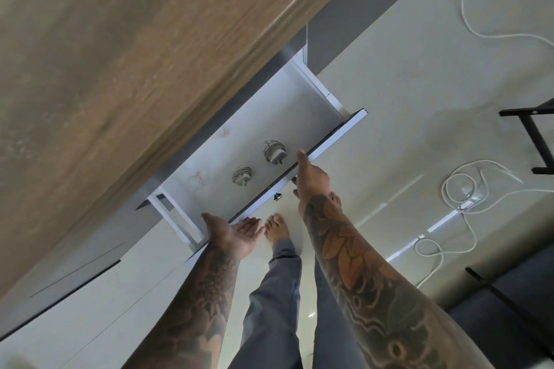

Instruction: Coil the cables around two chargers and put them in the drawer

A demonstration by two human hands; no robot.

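both chargers lie inside the open drawer point(302, 99), on its white floor. the nearer-left coiled charger point(241, 175) sits toward the middle of the floor, close to the front panel; the second coiled charger point(274, 151) lies just beside it, toward the drawer's right side wall and likewise close to the front edge. each has its cable wound round the body, and the two are apart, not touching.

the left hand point(236, 232) rests at the left end of the drawer front point(335, 136), palm turned up, fingers spread loosely and holding nothing. the right hand point(310, 175) lies flat on the top edge of the front panel right of the small knob point(277, 196), fingers straight and together, gripping nothing.

the chargers look small, light and rigid, their wraps springy, so a hard shove could slide them or loosen a coil. what remains, judging by this, is closing the drawer: it should run easily on its rails, best pushed with flat palms on the front panel, evenly at both ends, fingers kept off the top edge.

loose white cables point(467, 189) lie on the floor to the right.
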